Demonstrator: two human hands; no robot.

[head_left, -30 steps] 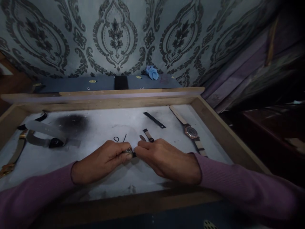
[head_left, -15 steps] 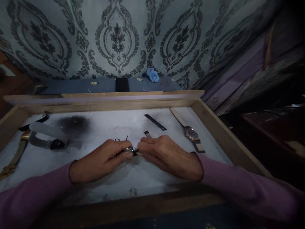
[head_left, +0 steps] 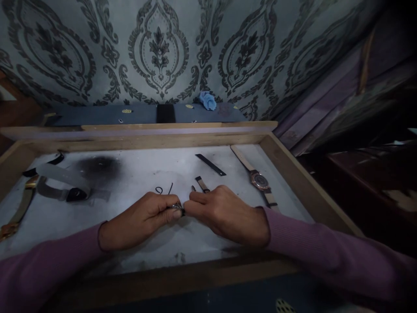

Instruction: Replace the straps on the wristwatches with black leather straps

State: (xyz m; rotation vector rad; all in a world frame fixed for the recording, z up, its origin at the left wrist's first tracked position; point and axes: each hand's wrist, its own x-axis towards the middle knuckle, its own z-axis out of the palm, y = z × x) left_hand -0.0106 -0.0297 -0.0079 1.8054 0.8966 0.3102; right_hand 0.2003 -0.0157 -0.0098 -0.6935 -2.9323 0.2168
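My left hand pinches a small shiny metal watch case between thumb and forefinger, low in the middle of the white-bottomed tray. My right hand is closed at the right side of the case, its fingertips touching it or something dark beside it; a slim dark tip sticks up from the fingers. What exactly the right fingers grip is hidden. Just behind the right hand lies a short strap piece. A thin black cord or wire rests behind the left hand.
Inside the wooden tray lie a black strip, a brown-strapped watch at right, a grey-strapped watch and a gold-tone watch at left. Beyond the rim are a black phone-like object and a blue cloth.
The right hand has shifted slightly left, closer against the left fingertips, uncovering more of the short strap piece. The whole view has moved a little.
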